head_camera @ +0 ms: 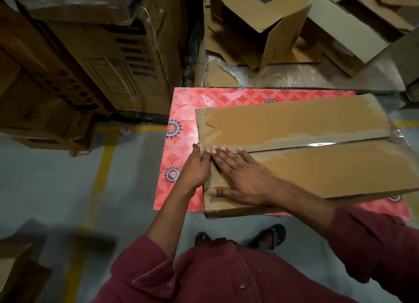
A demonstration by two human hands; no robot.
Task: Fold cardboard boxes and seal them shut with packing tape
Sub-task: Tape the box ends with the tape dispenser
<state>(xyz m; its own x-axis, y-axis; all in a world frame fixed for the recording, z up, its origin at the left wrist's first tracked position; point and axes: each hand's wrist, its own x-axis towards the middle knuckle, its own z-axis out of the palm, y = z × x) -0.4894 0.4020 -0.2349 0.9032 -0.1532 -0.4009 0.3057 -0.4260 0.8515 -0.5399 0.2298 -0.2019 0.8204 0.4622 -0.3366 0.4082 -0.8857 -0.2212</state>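
Flat cardboard box [317, 166] lies on a red floral sheet [181, 112], clear tape [317, 144] already along its centre seam; right hand [240, 178] presses flat-fingered on the tape end, left hand [197, 166] beside it curls over the box edge – smoothing looks about all that's left here

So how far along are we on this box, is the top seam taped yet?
Mostly done. The flat cardboard box has its flaps closed, and clear packing tape runs along the centre seam. In hand: the right hand presses flat on the seam's near end while the left hand works the tape over the box's edge. Left: finishing that end. No tape roll is in view.
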